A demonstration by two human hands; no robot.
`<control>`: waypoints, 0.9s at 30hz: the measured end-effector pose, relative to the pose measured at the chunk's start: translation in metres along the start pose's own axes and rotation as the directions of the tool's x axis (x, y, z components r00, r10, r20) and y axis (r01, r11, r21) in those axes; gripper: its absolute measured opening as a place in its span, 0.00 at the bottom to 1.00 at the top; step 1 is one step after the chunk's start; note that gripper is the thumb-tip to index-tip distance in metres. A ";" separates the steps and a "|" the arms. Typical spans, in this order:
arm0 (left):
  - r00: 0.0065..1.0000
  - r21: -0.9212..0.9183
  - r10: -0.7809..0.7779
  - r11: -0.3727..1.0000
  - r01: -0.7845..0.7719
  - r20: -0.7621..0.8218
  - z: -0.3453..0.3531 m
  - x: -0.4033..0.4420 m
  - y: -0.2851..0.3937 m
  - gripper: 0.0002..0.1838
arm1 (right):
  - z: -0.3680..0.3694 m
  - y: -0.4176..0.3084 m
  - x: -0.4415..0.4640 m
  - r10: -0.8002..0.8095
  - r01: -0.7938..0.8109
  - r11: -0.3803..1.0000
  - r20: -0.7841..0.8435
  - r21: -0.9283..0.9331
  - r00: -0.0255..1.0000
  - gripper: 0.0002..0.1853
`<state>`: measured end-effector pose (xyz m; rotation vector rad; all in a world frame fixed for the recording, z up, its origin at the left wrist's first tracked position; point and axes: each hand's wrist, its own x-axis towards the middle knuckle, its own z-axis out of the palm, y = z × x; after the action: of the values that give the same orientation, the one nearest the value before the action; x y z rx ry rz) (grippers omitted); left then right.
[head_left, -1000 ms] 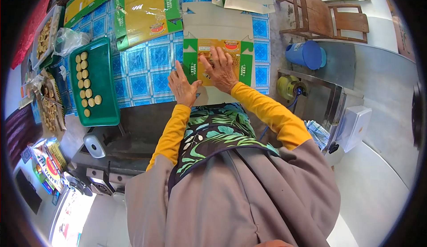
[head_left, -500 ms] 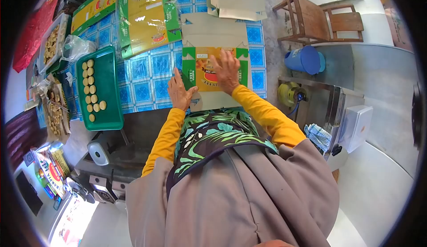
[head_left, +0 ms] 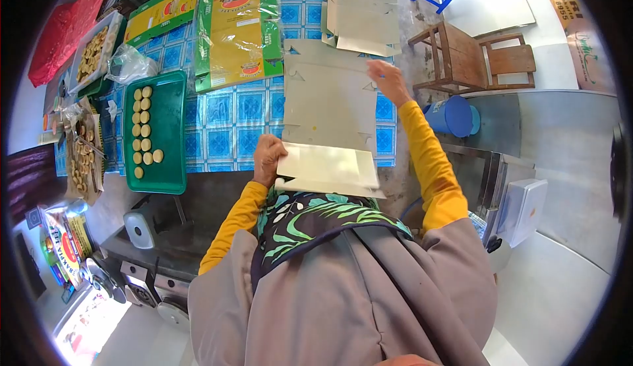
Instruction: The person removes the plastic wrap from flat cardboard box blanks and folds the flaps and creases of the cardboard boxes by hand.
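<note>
An unfolded cardboard box (head_left: pixel 330 105) lies with its plain grey inside facing up, its near panel bent up at the table's front edge. My left hand (head_left: pixel 268 158) is closed on the left end of that near panel, thumb on top. At the far right side of the same cardboard is my right hand (head_left: pixel 390 82), its fingers apart beside the edge flaps; whether they touch the flap cannot be made out. The box's printed outer face is hidden now.
Left stands a green tray (head_left: pixel 175 135) with several round cakes (head_left: pixel 146 130). Printed green-yellow boxes in plastic (head_left: pixel 237 36) lie behind it. More grey cardboard (head_left: pixel 361 13) is at the back right. A wooden chair (head_left: pixel 455 56) and blue bucket (head_left: pixel 450 117) stand right of the table.
The box's printed panel has swung toward me, showing its grey inside. My left hand has taken hold of its left end, while my right hand has moved away to the far right edge.
</note>
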<state>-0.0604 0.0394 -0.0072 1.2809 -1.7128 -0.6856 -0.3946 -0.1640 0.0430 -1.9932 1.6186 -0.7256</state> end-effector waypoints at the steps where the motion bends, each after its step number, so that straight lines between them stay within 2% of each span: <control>1: 0.996 0.039 0.012 0.999 -0.016 0.084 -0.002 -0.004 -0.001 0.07 | 0.002 -0.005 0.005 -0.085 0.116 0.988 0.267 -0.103 0.960 0.23; 2: 0.996 0.041 0.010 0.999 -0.014 0.087 -0.003 -0.007 -0.003 0.07 | 0.008 -0.011 0.006 -0.083 0.113 0.988 0.267 -0.101 0.960 0.23; 4: 0.948 0.186 0.205 0.950 -0.252 0.243 -0.008 -0.004 0.005 0.04 | 0.022 -0.030 0.005 -0.176 0.333 0.860 0.388 -0.386 0.905 0.29; 5: 0.931 0.195 0.225 0.938 -0.287 0.288 -0.010 -0.002 0.003 0.03 | 0.031 -0.030 0.007 -0.173 0.333 0.862 0.395 -0.381 0.902 0.29; 6: 0.933 0.196 0.214 0.941 -0.277 0.290 -0.012 0.000 0.001 0.03 | 0.044 -0.026 0.010 -0.128 0.338 0.803 0.412 -0.491 0.902 0.33; 7: 0.903 0.171 0.210 0.942 -0.290 0.374 -0.014 0.006 -0.003 0.05 | 0.053 -0.027 0.016 -0.085 0.346 0.728 0.423 -0.591 0.902 0.37; 8: 0.866 0.143 0.206 0.943 -0.300 0.456 -0.018 0.013 -0.007 0.08 | 0.058 -0.027 0.023 -0.086 0.351 0.732 0.432 -0.584 0.898 0.37; 9: 0.832 0.107 0.147 0.965 -0.239 0.534 -0.019 0.021 -0.010 0.12 | 0.057 -0.033 0.029 -0.025 0.337 0.735 0.472 -0.589 0.881 0.40; 10: 0.831 0.102 0.142 0.968 -0.231 0.539 -0.019 0.029 -0.007 0.12 | 0.055 -0.037 0.033 0.041 0.318 0.736 0.508 -0.598 0.861 0.43; 12: 0.880 0.142 0.095 0.973 -0.180 0.465 -0.006 0.050 -0.002 0.16 | 0.049 -0.045 0.039 0.054 0.298 0.749 0.503 -0.592 0.863 0.44; 14: 0.870 0.158 0.137 0.959 -0.237 0.474 0.010 0.068 -0.007 0.19 | 0.045 -0.053 0.043 0.075 0.320 0.755 0.560 -0.573 0.825 0.35; 15: 0.888 0.200 0.146 0.946 -0.254 0.436 0.019 0.074 -0.006 0.19 | 0.048 -0.051 0.039 0.082 0.313 0.754 0.556 -0.578 0.827 0.35; 17: 0.902 0.231 0.166 0.934 -0.274 0.398 0.032 0.086 -0.005 0.19 | 0.055 -0.046 0.025 0.000 0.441 0.633 0.570 -0.636 0.822 0.25; 18: 0.910 0.278 0.119 0.929 -0.243 0.398 0.038 0.091 -0.005 0.20 | 0.056 -0.045 0.015 0.010 0.435 0.629 0.566 -0.644 0.824 0.25; 20: 0.913 0.316 0.075 0.924 -0.214 0.400 0.049 0.096 -0.004 0.21 | 0.060 -0.044 -0.015 -0.107 0.545 0.567 0.600 -0.618 0.793 0.24; 21: 0.929 0.378 0.019 0.910 -0.169 0.369 0.052 0.098 -0.004 0.22 | 0.067 -0.042 -0.029 -0.101 0.540 0.568 0.598 -0.621 0.795 0.24; 23: 0.941 0.441 -0.040 0.889 -0.120 0.335 0.056 0.102 -0.003 0.23 | 0.083 -0.036 -0.050 -0.189 0.424 0.542 0.387 -0.725 0.903 0.33; 25: 0.908 0.522 -0.156 0.849 -0.078 0.388 0.052 0.108 0.004 0.29 | 0.083 -0.049 -0.050 -0.130 0.425 0.533 0.426 -0.732 0.895 0.35; 26: 0.903 0.521 -0.158 0.850 -0.082 0.399 0.049 0.107 0.010 0.29 | 0.081 -0.056 -0.051 -0.065 0.422 0.520 0.458 -0.743 0.887 0.38; 27: 0.849 0.515 -0.250 0.857 -0.030 0.466 0.044 0.111 0.019 0.32 | 0.082 -0.058 -0.050 -0.060 0.414 0.522 0.452 -0.746 0.890 0.38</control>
<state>-0.1191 -0.0619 0.0222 1.6761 -2.3940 -0.7214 -0.3062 -0.1015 0.0136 -2.8229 1.5781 0.5115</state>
